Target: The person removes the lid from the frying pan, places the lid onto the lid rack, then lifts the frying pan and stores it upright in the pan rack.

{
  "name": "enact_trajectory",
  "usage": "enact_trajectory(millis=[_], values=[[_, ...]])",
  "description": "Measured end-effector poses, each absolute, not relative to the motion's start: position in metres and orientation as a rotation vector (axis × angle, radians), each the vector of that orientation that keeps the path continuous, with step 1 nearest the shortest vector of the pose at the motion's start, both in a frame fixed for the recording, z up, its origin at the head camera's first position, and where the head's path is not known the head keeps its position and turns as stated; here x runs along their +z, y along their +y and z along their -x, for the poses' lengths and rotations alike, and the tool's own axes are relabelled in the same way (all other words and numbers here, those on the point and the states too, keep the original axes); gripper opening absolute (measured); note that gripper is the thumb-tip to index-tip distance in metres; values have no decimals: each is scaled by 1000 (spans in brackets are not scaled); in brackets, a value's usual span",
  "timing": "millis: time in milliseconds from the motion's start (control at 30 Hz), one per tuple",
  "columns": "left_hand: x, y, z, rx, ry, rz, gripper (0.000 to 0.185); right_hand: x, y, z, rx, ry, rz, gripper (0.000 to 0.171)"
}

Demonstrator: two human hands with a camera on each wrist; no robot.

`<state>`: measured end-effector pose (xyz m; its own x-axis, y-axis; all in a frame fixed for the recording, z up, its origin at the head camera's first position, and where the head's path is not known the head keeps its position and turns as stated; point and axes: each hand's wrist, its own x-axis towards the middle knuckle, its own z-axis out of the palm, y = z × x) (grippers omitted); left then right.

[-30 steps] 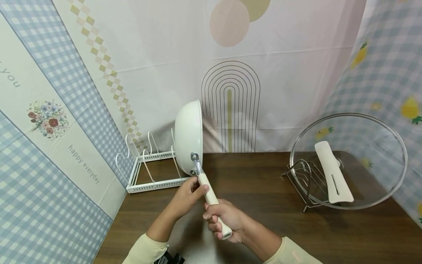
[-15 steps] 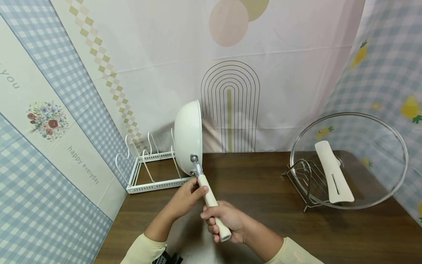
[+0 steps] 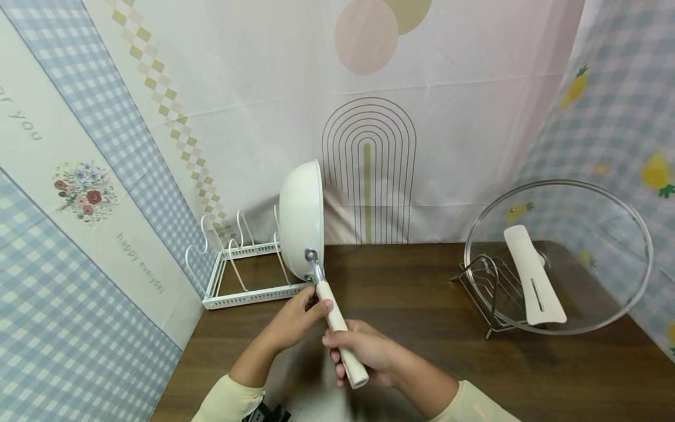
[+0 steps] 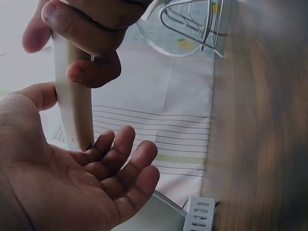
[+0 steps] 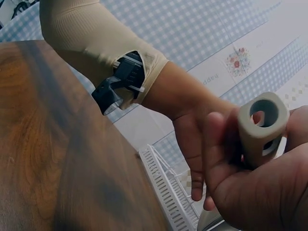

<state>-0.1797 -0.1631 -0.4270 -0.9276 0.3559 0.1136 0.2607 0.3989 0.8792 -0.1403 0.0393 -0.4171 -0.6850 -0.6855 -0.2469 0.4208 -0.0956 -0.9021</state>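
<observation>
A deep white wok stands on its side at the right end of a white wire pan rack, its hollow facing right. Its cream handle slopes down toward me. Near the metal neck, my left hand holds the handle, thumb on one side and loosely bent fingers against the other. Lower down, my right hand grips the handle close to its end, with the thumb laid along the top. The hollow handle end points at the right wrist camera. Most of the wok's inside is hidden.
At the right, a large glass lid with a white handle leans in a small metal wire stand. Brown wooden tabletop lies between the two racks. Printed cloth hangs behind and on both sides.
The handle's end has shifted slightly left and down. My right hand's fingers have loosened a little around it. The left hand and the wok have hardly moved.
</observation>
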Motion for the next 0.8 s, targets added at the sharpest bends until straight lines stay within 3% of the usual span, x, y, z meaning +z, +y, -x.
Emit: enact_trajectory(millis=[800], values=[[-435, -166, 177, 1497, 2586, -422, 28, -425, 47, 140, -1769, 1624, 329, 45]])
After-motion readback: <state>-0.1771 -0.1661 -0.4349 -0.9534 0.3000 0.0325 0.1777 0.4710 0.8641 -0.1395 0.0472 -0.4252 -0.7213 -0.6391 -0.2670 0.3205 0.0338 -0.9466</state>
